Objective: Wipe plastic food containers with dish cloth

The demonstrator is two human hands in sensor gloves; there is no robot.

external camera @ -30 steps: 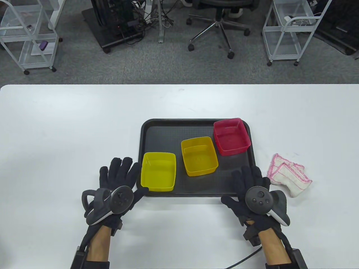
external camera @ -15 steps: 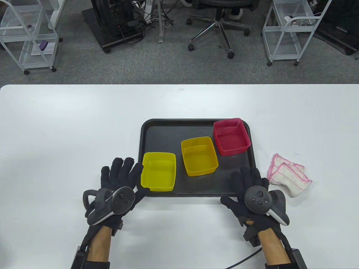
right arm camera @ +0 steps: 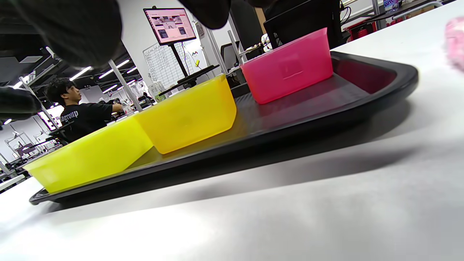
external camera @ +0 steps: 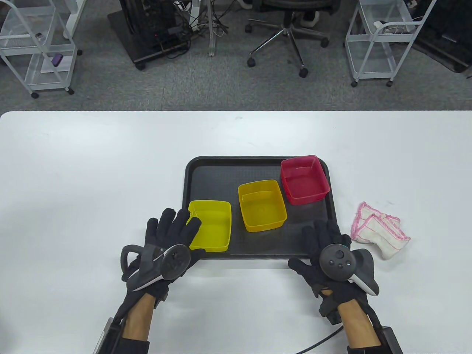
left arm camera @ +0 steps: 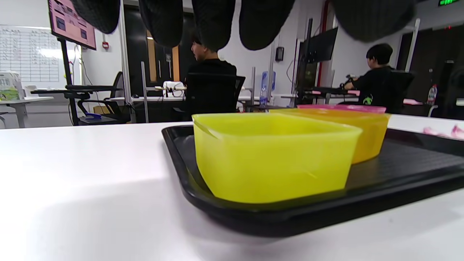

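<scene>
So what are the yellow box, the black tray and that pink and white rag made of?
The yellow box looks like thin plastic, smooth and slightly see-through: light glows through its walls. The black tray seems hard plastic with a rough, dotted floor and a smooth rim. The rag looks like soft woven cotton, crumpled, with pink stitched edges, though the fibre can't be told.

Three containers (external camera: pixel 262 205) sit in a diagonal row on the tray (external camera: pixel 206 167); the cloth (external camera: pixel 379 232) lies right of it.
</scene>
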